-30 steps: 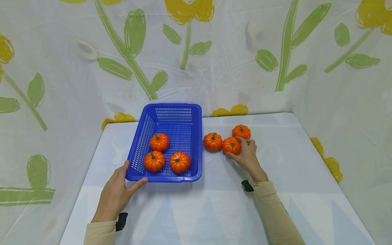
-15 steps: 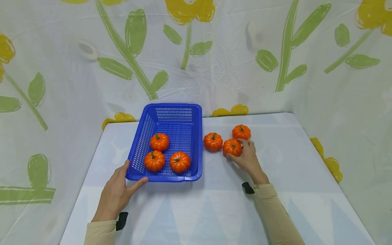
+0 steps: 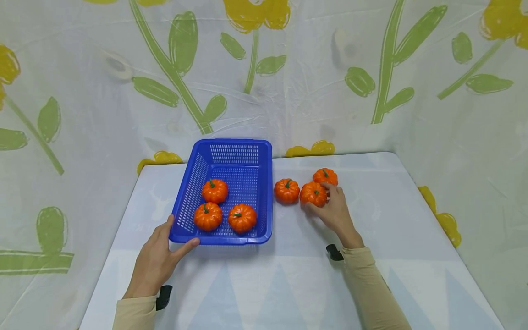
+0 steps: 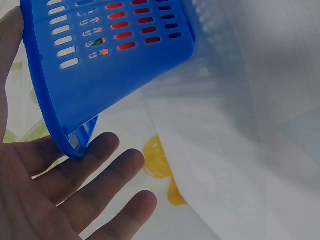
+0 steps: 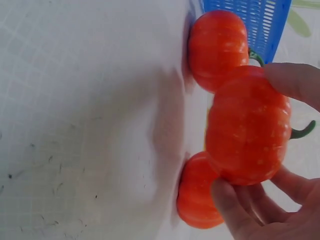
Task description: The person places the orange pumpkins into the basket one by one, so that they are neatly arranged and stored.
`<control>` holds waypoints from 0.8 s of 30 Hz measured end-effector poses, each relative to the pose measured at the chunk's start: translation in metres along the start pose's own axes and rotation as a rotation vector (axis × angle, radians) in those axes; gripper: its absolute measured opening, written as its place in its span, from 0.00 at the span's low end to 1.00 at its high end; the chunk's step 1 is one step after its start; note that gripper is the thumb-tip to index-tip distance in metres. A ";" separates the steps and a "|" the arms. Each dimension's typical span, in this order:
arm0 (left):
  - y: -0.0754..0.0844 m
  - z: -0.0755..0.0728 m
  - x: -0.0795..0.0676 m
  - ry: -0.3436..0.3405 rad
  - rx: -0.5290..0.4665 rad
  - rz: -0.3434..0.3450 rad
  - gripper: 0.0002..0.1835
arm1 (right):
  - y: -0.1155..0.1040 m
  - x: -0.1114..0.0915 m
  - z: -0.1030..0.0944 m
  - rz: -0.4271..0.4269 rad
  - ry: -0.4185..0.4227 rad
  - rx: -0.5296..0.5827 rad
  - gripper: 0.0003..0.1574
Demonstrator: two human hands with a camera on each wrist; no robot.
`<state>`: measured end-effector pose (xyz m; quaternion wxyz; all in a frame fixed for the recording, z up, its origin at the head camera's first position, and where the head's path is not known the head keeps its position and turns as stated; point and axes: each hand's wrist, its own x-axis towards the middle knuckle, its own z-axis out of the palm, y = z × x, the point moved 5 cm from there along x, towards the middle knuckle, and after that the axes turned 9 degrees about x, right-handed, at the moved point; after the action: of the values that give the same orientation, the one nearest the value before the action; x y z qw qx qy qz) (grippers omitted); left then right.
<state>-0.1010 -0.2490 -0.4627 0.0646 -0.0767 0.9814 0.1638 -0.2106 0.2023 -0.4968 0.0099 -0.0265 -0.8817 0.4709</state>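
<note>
Between thumb and fingers my right hand (image 3: 335, 214) grips a small orange pumpkin (image 3: 313, 194) with a green stem. In the right wrist view this pumpkin (image 5: 249, 127) hangs just above the table, its shadow below. A second pumpkin (image 3: 286, 191) lies to its left beside the blue basket, and a third pumpkin (image 3: 325, 176) lies behind it. My left hand (image 3: 156, 259) rests at the near left corner of the blue plastic basket (image 3: 267, 197). Its thumb touches the front rim, and in the left wrist view the fingers (image 4: 107, 175) are extended along the corner.
Inside the basket sit three pumpkins, toward the front: a rear one (image 3: 215, 191), a front left one (image 3: 208, 217) and a front right one (image 3: 242, 218). A white table (image 3: 264, 284) carries everything. Flower-printed curtains (image 3: 309, 91) stand behind and at both sides.
The pumpkin in my right hand has risen slightly from the table after shifting a little toward me. My left hand and the basket have stayed in place.
</note>
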 end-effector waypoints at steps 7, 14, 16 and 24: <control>0.001 0.000 0.000 0.006 0.003 0.003 0.64 | -0.007 0.000 -0.004 -0.092 0.084 0.072 0.52; 0.001 0.000 0.000 0.010 0.002 0.000 0.64 | -0.025 0.005 -0.005 -0.213 0.117 0.094 0.52; 0.001 0.000 0.000 0.010 0.003 0.000 0.64 | -0.031 0.007 -0.005 -0.246 0.119 0.097 0.52; 0.001 -0.002 -0.001 0.018 0.010 0.015 0.63 | -0.052 0.009 0.002 -0.326 0.068 0.141 0.50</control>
<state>-0.1008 -0.2481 -0.4608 0.0550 -0.0703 0.9833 0.1586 -0.2211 0.1727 -0.4548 0.1177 0.1019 -0.8384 0.5224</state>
